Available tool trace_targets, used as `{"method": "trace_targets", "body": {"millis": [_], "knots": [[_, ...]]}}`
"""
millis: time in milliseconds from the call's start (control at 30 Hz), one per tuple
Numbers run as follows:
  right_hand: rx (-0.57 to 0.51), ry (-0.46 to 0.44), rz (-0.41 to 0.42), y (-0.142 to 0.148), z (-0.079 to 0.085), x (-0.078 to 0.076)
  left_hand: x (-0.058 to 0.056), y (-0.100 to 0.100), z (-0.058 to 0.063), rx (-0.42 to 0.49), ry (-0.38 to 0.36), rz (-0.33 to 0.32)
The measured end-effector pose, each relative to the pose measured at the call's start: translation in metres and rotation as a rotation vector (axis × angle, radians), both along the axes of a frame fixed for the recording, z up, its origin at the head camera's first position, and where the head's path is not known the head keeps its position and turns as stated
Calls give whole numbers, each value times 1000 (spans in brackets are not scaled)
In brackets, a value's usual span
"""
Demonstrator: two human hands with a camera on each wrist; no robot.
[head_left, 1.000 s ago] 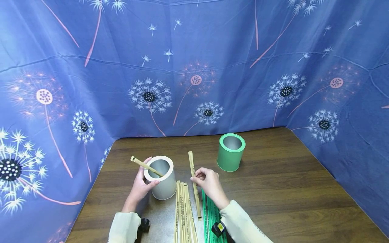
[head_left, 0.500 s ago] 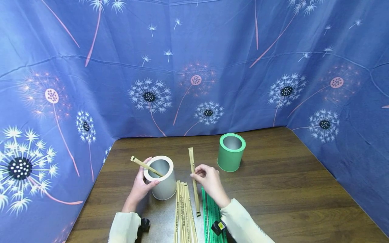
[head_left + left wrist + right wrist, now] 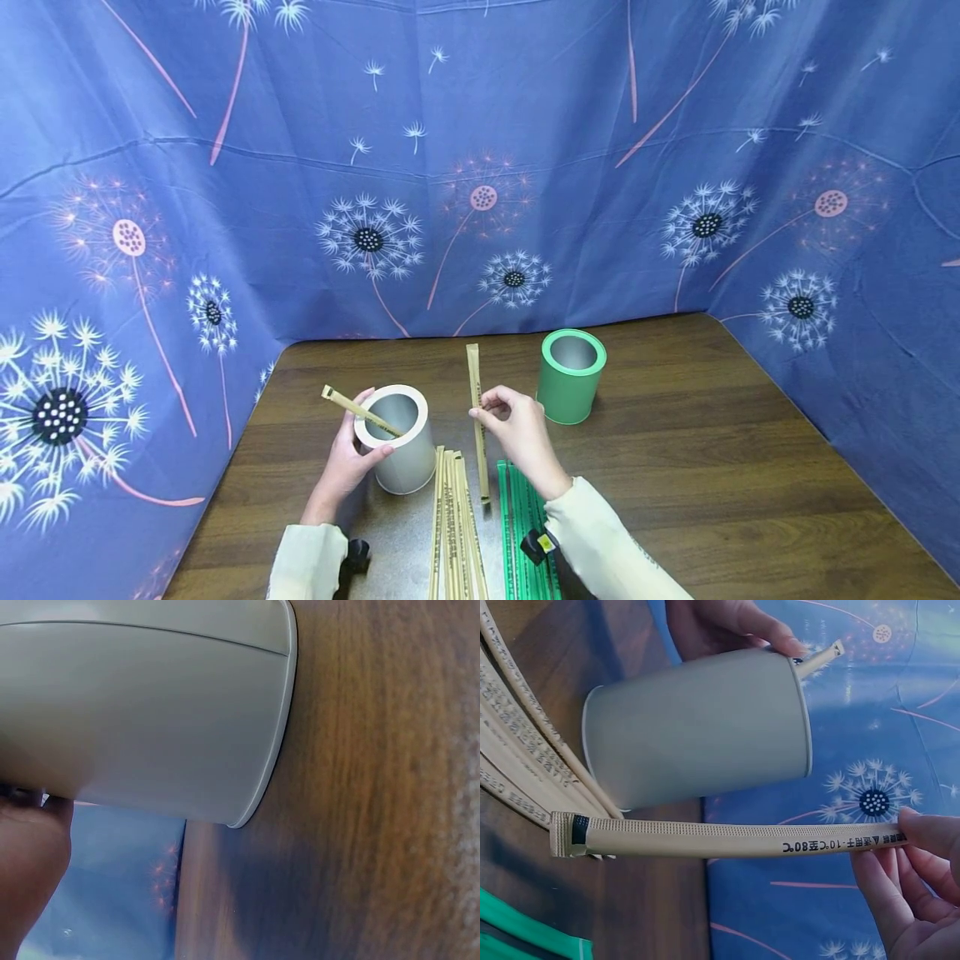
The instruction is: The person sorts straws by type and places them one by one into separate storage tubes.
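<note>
My left hand (image 3: 351, 467) grips the white can (image 3: 411, 463) by its upper part, thumb near the front of the rim and fingers at the far side. A beige paper-wrapped straw (image 3: 347, 402) leans in that can, its end sticking out over the left rim. Between thumb and fingertips, my right hand (image 3: 522, 429) pinches another wrapped straw (image 3: 705, 838) near its middle. This straw is raised over the table, its lower end hanging above the loose straws in the head view. In the left wrist view the can's wall (image 3: 150, 720) fills much of the frame.
A pile of beige wrapped straws (image 3: 452, 525) lies just right of the white can. Beside it, partly under my right forearm, are green wrapped straws (image 3: 512, 517). A green can (image 3: 567, 392) stands farther back on the wooden table (image 3: 712, 450). Blue dandelion-print cloth (image 3: 585, 217) surrounds the table.
My right hand has lifted its straw away from me and upward, off the area beside the pile. The left hand and white can have stayed in place.
</note>
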State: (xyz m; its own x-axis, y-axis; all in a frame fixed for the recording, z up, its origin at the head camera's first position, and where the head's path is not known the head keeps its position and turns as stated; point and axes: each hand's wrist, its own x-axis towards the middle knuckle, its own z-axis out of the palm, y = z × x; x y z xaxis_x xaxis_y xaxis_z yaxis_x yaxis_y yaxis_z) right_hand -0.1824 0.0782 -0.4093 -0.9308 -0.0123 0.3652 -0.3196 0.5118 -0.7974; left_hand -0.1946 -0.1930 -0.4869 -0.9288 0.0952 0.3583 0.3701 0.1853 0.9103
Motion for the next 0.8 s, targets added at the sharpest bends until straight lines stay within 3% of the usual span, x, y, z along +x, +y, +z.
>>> {"method": "trace_targets", "body": {"millis": [400, 800], "knots": [[-26, 68, 3, -2, 10, 0, 1, -1, 2, -7, -27, 3], [-94, 120, 14, -5, 20, 2, 0, -1, -1, 4, -5, -13]]}}
